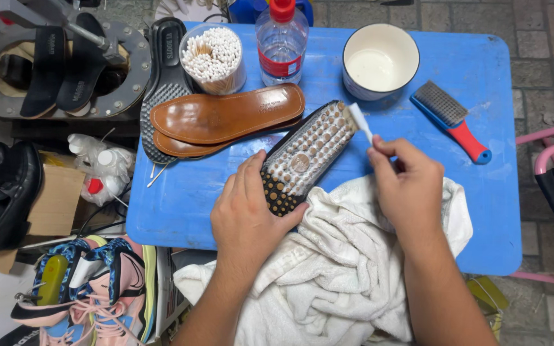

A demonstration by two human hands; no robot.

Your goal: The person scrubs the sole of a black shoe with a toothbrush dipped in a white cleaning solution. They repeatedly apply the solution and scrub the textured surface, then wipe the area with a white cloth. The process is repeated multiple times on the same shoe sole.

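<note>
The shoe (306, 157) lies sole-up on the blue table (482, 218), its heel end on the white towel (347, 269). It looks light, with a firm studded rubber sole, best held at the heel sides. The left hand (248, 214) clasps that heel, fingers curled over it. The right hand (408, 186) pinches a small white brush (359, 120), probably bristled, against the toe, wrist raised.

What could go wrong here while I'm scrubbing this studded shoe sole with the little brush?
The right hand works the small brush close to the white bowl of liquid; a wide stroke might knock it. The left hand pins only the heel of the studded sole, so the toe could skid on the blue table.
</note>
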